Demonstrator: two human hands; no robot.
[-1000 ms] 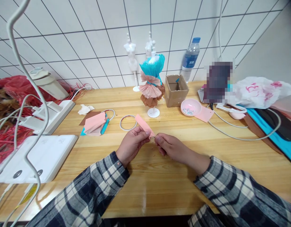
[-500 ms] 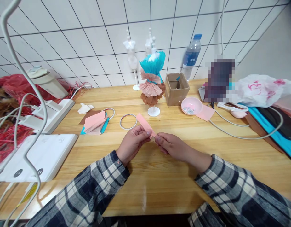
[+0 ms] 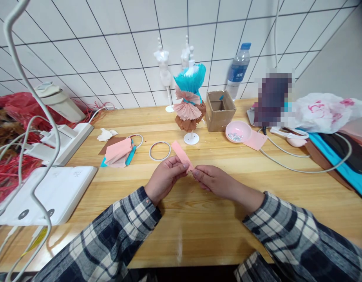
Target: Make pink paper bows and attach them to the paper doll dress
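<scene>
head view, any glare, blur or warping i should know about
In the head view, glare brightens the wooden table at lower left; in the head view, the tiled wall's lines slant and spread toward the edges, suggesting a wide lens; the head view shows the pink strip fairly sharp, but a pixelated patch hides something at right.

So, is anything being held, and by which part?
The pink strip, by its near end, in the left hand. The right hand pinches beside that end; what it grips is unclear.
</scene>
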